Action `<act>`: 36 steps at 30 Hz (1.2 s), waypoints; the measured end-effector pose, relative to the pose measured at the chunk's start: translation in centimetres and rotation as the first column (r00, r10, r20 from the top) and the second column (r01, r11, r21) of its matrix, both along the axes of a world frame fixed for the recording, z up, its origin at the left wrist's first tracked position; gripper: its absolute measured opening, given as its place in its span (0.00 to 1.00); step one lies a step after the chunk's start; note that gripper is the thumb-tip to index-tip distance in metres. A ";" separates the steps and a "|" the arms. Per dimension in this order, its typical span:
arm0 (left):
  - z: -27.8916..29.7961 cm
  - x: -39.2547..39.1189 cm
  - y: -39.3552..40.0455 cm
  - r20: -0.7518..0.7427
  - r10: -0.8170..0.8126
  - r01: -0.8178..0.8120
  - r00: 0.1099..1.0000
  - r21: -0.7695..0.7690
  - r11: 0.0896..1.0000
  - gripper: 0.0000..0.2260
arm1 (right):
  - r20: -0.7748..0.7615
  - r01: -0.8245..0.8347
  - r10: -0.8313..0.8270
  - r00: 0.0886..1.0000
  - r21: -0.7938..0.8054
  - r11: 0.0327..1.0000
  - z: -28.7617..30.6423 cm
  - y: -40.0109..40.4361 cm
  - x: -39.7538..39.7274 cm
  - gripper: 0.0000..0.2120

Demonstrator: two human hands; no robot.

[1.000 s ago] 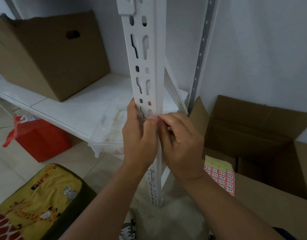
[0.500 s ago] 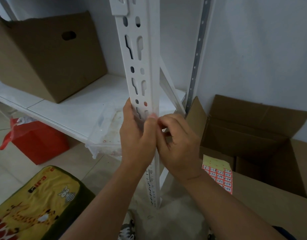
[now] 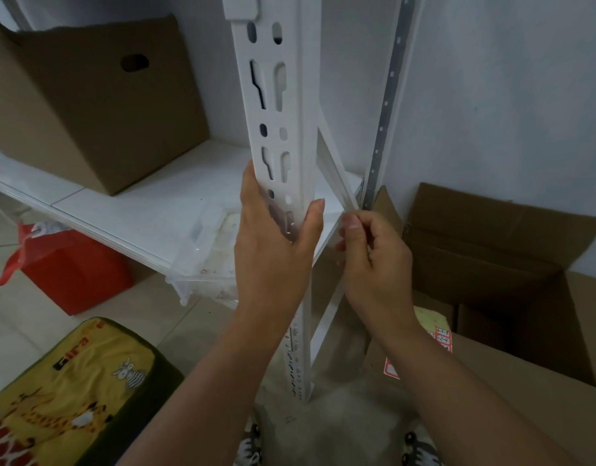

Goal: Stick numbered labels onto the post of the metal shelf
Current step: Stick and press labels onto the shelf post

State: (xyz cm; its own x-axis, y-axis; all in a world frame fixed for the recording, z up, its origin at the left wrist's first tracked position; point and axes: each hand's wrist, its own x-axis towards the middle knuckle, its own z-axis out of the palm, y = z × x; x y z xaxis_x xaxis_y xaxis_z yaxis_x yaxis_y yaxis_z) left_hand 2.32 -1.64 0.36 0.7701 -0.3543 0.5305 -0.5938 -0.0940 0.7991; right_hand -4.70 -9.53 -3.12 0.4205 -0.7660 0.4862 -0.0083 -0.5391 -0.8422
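Observation:
The white slotted metal post (image 3: 289, 95) stands upright in the middle of the head view. My left hand (image 3: 273, 264) wraps the post at shelf height, fingers on its left face and thumb on its right edge. My right hand (image 3: 374, 264) hovers just right of the post, apart from it, with fingers curled and thumb against the forefinger; nothing shows in it. The sheet of red numbered labels (image 3: 437, 331) lies on a cardboard flap at lower right, partly hidden by my right forearm. I see no label on the bare part of the post.
A closed cardboard box (image 3: 88, 112) sits on the white shelf board (image 3: 138, 210), with a clear plastic tray (image 3: 209, 250) by the post. An open cardboard box (image 3: 491, 247) stands right. A red bag (image 3: 71, 270) and yellow cushion (image 3: 71, 381) lie on the floor.
My right hand has let go of the post's edge and drawn away to the right. My left hand has stayed wrapped on the post, its thumb now bare on the edge.

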 end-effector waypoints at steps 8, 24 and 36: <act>-0.3 0.1 0.3 0.034 0.013 -0.016 0.999 0.086 0.996 0.39 | -0.010 -0.058 0.059 0.998 0.051 0.997 0.3 0.3 0.1 0.05; -1.7 0.8 1.6 0.172 -0.086 0.044 0.981 0.233 0.972 0.49 | -0.129 -0.124 0.130 0.983 0.050 0.991 0.9 -0.4 -0.7 0.17; -5.0 -4.8 -1.6 0.209 -0.396 0.338 0.894 0.264 0.903 0.12 | -0.373 0.156 -0.089 0.924 0.154 0.976 0.3 -6.1 -6.4 0.16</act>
State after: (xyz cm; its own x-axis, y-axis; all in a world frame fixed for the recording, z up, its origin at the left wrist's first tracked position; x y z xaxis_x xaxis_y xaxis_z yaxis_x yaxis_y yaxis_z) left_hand -2.49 -3.22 -4.65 0.4127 -0.7127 0.5672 -0.7974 0.0184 0.6032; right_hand -11.09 -15.67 -2.78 0.4392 -0.8821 0.1702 -0.3869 -0.3568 -0.8503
